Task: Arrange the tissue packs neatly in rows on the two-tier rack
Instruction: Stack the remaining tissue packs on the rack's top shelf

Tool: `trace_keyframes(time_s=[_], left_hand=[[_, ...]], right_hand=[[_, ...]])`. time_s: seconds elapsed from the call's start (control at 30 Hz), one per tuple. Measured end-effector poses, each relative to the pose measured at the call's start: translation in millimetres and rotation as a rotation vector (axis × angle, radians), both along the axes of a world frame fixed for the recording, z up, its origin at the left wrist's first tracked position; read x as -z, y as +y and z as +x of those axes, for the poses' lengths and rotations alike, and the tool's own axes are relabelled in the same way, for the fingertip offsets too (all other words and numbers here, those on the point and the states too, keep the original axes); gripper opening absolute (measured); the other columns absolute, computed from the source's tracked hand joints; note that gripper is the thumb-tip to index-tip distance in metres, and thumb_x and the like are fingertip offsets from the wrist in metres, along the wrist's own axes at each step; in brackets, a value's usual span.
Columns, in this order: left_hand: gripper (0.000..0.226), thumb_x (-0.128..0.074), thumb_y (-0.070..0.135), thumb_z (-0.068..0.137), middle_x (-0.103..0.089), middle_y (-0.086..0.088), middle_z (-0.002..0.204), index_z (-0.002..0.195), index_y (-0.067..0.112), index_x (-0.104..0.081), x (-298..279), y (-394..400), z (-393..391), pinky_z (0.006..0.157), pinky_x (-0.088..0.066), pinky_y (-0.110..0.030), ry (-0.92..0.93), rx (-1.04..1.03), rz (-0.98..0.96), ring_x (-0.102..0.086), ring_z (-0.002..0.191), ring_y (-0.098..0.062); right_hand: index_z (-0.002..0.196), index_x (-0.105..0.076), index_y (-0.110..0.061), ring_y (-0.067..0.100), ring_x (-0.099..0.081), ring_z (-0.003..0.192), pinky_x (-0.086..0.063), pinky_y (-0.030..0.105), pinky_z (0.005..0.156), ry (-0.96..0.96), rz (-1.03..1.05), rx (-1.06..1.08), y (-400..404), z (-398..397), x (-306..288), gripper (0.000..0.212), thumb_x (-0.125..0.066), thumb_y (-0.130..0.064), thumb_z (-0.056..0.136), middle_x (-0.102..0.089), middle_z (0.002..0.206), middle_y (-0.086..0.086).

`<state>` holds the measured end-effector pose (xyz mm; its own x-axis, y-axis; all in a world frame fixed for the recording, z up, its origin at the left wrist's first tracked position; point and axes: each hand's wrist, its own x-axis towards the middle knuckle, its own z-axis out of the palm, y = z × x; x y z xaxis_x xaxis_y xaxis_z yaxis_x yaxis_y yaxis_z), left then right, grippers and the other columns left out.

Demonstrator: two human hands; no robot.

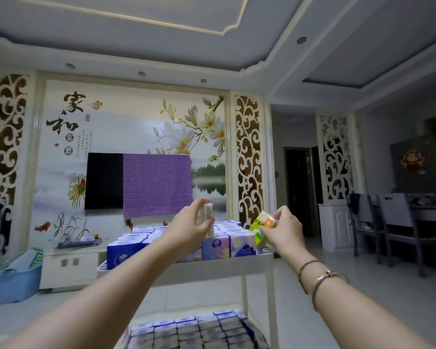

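Observation:
A white two-tier rack [212, 269] stands in front of me. Its upper tier holds rows of blue and purple tissue packs [217, 244]. The lower tier [194, 331] is also filled with rows of blue-and-white packs. My left hand [186, 229] grips a pale tissue pack [208, 215] upright above the upper tier's packs. My right hand [285, 230] holds a yellow-green tissue pack [262, 226], tilted, over the upper tier's right end.
A white TV cabinet [71, 267] stands behind the rack, under a wall TV [103, 181] half covered by a purple cloth. A blue basket [13, 283] sits on the floor at the left. A dining table with chairs [398, 222] is at the right.

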<state>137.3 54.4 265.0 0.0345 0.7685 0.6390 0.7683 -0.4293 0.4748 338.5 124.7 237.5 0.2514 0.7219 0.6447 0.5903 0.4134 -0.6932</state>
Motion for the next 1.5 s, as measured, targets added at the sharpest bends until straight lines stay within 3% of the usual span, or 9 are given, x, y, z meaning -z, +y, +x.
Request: trace_keyframes(time_s=[0.1, 0.2, 0.53, 0.63, 0.73, 0.83, 1.03, 1.2, 1.5], left_hand=[[0.037, -0.047, 0.031, 0.098, -0.058, -0.010, 0.118, 0.134, 0.027, -0.039, 0, 8, -2, 0.060, -0.039, -0.020, 0.059, -0.038, -0.043, -0.054, 0.076, -0.021], [0.041, -0.049, 0.029, 0.098, -0.056, -0.004, 0.111, 0.136, 0.033, -0.036, -4, 7, -6, 0.049, -0.043, -0.020, 0.073, 0.008, -0.127, -0.051, 0.057, -0.013], [0.051, -0.058, 0.020, 0.093, -0.048, -0.004, 0.118, 0.132, 0.043, -0.035, -6, 3, -15, 0.071, -0.055, -0.031, -0.001, 0.140, -0.214, -0.053, 0.088, -0.019], [0.053, -0.059, 0.019, 0.092, -0.050, -0.008, 0.124, 0.134, 0.041, -0.035, -5, 3, -14, 0.074, -0.056, -0.035, -0.015, 0.141, -0.204, -0.056, 0.089, -0.023], [0.054, -0.059, 0.019, 0.092, -0.052, -0.007, 0.126, 0.136, 0.038, -0.036, -1, 1, -10, 0.055, -0.050, -0.016, -0.040, 0.120, -0.138, -0.058, 0.082, -0.018], [0.060, -0.063, 0.017, 0.090, -0.052, -0.007, 0.134, 0.140, 0.035, -0.035, 5, -7, -5, 0.060, -0.048, -0.010, -0.091, 0.114, -0.020, -0.059, 0.102, -0.019], [0.067, -0.067, 0.019, 0.087, -0.045, -0.002, 0.142, 0.141, 0.036, -0.032, 10, -47, -8, 0.098, -0.049, -0.044, -0.195, 0.221, 0.060, -0.054, 0.121, -0.024], [0.067, -0.069, 0.018, 0.085, -0.051, 0.002, 0.128, 0.140, 0.033, -0.034, 33, -102, -35, 0.069, -0.052, -0.015, -0.241, 0.245, 0.058, -0.067, 0.092, -0.011], [0.047, -0.069, 0.020, 0.086, -0.058, 0.007, 0.121, 0.127, 0.023, -0.045, 129, -188, -141, 0.067, -0.043, -0.014, -0.413, 0.029, -0.142, -0.062, 0.097, -0.003]], right_hand=[[0.084, -0.045, -0.017, 0.021, -0.061, 0.085, -0.057, 0.044, 0.073, -0.017, -0.035, -0.052, 17, -9, 3, 0.033, -0.077, -0.019, 0.077, -0.059, 0.092, 0.003], [0.086, -0.051, -0.015, 0.021, -0.061, 0.085, -0.055, 0.044, 0.077, -0.064, -0.029, -0.056, 28, -15, 3, 0.029, -0.077, -0.025, 0.077, -0.062, 0.091, 0.002], [0.089, -0.066, -0.025, 0.015, -0.063, 0.095, -0.054, 0.038, 0.086, -0.031, -0.255, -0.508, 30, -2, -1, 0.006, -0.065, -0.019, 0.089, -0.069, 0.098, 0.002], [0.105, -0.063, -0.025, 0.011, -0.062, 0.092, -0.058, 0.034, 0.076, -0.095, -0.209, -0.397, 28, -3, 4, 0.019, -0.067, -0.018, 0.088, -0.066, 0.108, 0.003], [0.141, -0.042, -0.024, 0.002, -0.055, 0.071, -0.049, 0.018, 0.059, -0.110, -0.195, -0.362, 15, -5, 2, 0.050, -0.058, -0.021, 0.094, -0.066, 0.098, 0.001], [0.148, -0.028, -0.026, 0.000, -0.039, 0.059, -0.036, 0.017, 0.050, -0.126, -0.180, -0.307, -2, 0, -7, 0.055, -0.048, -0.018, 0.097, -0.056, 0.095, -0.002], [0.135, -0.045, -0.023, 0.017, -0.063, 0.079, -0.053, 0.028, 0.064, -0.234, -0.067, -0.267, -68, -13, -19, 0.036, -0.038, -0.017, 0.101, -0.057, 0.126, 0.007], [0.118, -0.058, -0.017, 0.012, -0.057, 0.101, -0.046, 0.019, 0.074, -0.343, 0.062, -0.388, -139, -45, -8, 0.028, -0.041, -0.009, 0.096, -0.061, 0.117, 0.000], [0.094, -0.066, -0.015, 0.017, -0.064, 0.082, -0.054, 0.038, 0.077, -0.546, -0.078, -0.634, -201, -122, 84, 0.022, -0.047, -0.006, 0.089, -0.069, 0.085, 0.002]])
